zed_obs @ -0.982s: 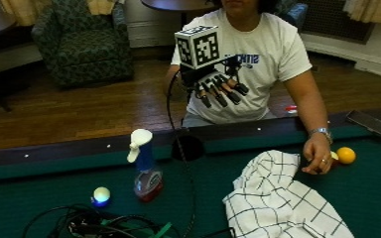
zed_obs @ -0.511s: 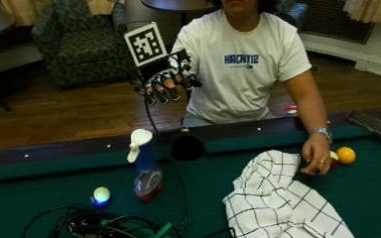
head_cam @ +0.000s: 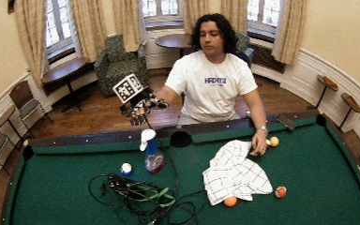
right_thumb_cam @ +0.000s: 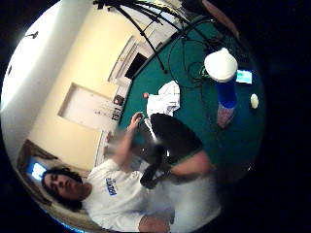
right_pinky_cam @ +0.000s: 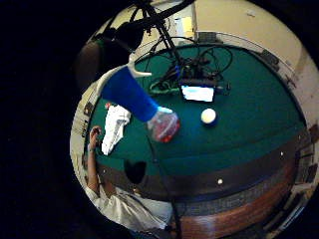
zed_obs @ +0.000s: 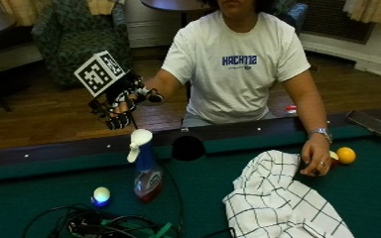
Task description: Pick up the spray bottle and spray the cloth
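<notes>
Outside view: your gloved right hand (zed_obs: 121, 106) hangs in the air just above the spray bottle (zed_obs: 146, 166), fingers pointing down and loosely spread, holding nothing. Spray bottle stands upright on the green felt of the desk (zed_obs: 38, 198), near the rail and beside the corner pocket (zed_obs: 188, 148). Checked cloth (zed_obs: 280, 201) lies crumpled on the felt, well apart from the bottle. Your bare left hand (zed_obs: 316, 157) rests at the cloth's edge, by an orange ball (zed_obs: 346, 154). A white ball (zed_obs: 101, 194) sits near the bottle, cables (zed_obs: 104, 225) beyond it.
</notes>
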`<state>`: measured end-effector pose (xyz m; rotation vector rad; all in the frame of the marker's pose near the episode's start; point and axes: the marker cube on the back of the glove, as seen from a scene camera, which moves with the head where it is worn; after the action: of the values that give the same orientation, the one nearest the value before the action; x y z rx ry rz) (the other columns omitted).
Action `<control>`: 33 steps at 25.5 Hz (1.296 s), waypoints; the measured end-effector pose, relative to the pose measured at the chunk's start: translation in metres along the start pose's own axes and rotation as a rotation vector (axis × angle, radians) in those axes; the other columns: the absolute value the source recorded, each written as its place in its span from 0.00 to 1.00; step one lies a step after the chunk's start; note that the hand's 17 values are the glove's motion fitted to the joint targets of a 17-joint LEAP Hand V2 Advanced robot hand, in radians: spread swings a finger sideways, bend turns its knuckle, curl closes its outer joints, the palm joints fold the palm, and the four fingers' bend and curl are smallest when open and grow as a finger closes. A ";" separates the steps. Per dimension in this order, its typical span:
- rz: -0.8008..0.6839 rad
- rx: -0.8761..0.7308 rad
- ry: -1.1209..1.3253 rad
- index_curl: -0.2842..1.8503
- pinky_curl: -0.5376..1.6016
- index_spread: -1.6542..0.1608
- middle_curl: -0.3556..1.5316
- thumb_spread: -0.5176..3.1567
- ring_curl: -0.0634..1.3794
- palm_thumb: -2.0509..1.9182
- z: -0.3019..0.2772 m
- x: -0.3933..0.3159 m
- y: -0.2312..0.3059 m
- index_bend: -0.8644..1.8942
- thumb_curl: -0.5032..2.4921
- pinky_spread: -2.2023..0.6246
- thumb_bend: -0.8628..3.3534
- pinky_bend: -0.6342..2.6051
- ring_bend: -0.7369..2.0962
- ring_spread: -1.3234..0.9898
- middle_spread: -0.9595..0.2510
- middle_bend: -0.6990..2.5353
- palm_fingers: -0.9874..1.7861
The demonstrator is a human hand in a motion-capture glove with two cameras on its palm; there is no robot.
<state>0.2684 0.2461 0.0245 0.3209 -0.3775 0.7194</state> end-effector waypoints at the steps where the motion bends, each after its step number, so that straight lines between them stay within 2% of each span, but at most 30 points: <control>1: 0.010 0.000 -0.026 0.23 0.40 0.67 0.35 0.45 0.24 0.63 0.001 0.005 0.001 0.34 0.26 0.85 0.20 0.33 0.40 0.54 0.72 0.29 0.54; 13: 0.071 -0.046 -0.296 0.22 0.41 0.67 0.37 0.45 0.25 0.64 0.031 0.055 0.016 0.35 0.27 0.85 0.20 0.33 0.41 0.54 0.72 0.29 0.54; 20: 0.107 -0.035 -0.552 0.22 0.41 0.68 0.37 0.45 0.26 0.66 0.051 0.077 0.029 0.35 0.27 0.85 0.20 0.33 0.41 0.54 0.72 0.29 0.54; 28: 0.213 0.063 -0.527 0.22 0.41 0.69 0.37 0.43 0.27 0.71 0.066 0.100 0.040 0.35 0.29 0.84 0.22 0.33 0.42 0.52 0.70 0.29 0.57; 31: 0.225 0.147 -0.513 0.22 0.42 0.71 0.38 0.42 0.27 0.73 0.061 0.103 0.040 0.36 0.30 0.75 0.22 0.36 0.45 0.50 0.64 0.30 0.76; 33: 0.217 0.200 -0.533 0.23 0.43 0.72 0.39 0.39 0.28 0.75 0.058 0.102 0.038 0.38 0.31 0.74 0.23 0.38 0.46 0.49 0.63 0.32 0.83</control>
<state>0.2993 0.3082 0.1262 0.6726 -0.8579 0.8830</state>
